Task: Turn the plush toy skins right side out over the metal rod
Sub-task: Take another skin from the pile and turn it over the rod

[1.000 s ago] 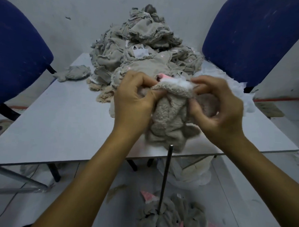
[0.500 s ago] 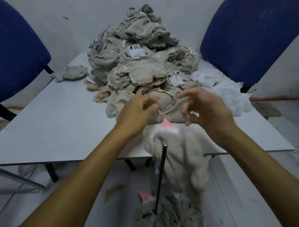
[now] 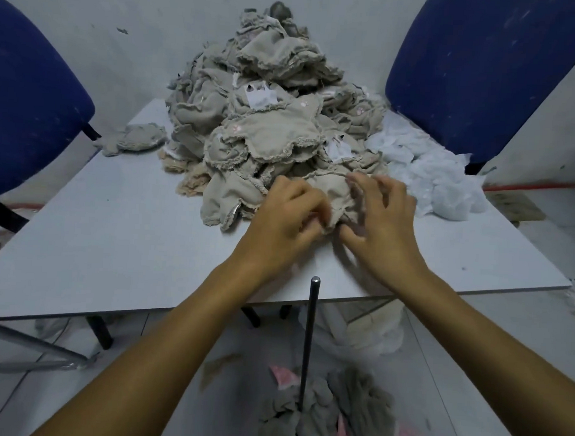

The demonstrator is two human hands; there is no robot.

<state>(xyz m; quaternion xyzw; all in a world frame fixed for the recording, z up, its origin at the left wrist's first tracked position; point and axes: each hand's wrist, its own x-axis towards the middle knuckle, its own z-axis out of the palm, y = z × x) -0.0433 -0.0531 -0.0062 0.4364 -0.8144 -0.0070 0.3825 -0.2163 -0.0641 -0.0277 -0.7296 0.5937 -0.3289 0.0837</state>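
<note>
A tall pile of inside-out beige plush toy skins [image 3: 270, 118] sits at the back of the grey table [image 3: 113, 243]. At the pile's near edge lies one beige skin [image 3: 333, 193]. My left hand [image 3: 289, 218] curls its fingers onto that skin's left edge and pinches it. My right hand [image 3: 381, 222] hovers over its right side with fingers spread, thumb beside the fabric; both hands are blurred. The thin metal rod [image 3: 309, 334] stands upright in front of the table with its tip bare. Fuzzy grey turned skins [image 3: 333, 411] lie heaped on the floor around its base.
White fabric scraps [image 3: 430, 171] lie right of the pile. One loose beige skin [image 3: 134, 138] rests at the table's far left. Blue chairs stand at the left [image 3: 30, 107] and right [image 3: 477, 71]. A pale bag [image 3: 366, 333] sits under the table.
The fuzzy skin I held above the rod has dropped to the floor heap. Both hands have moved forward to the pile and reached a fresh beige skin.
</note>
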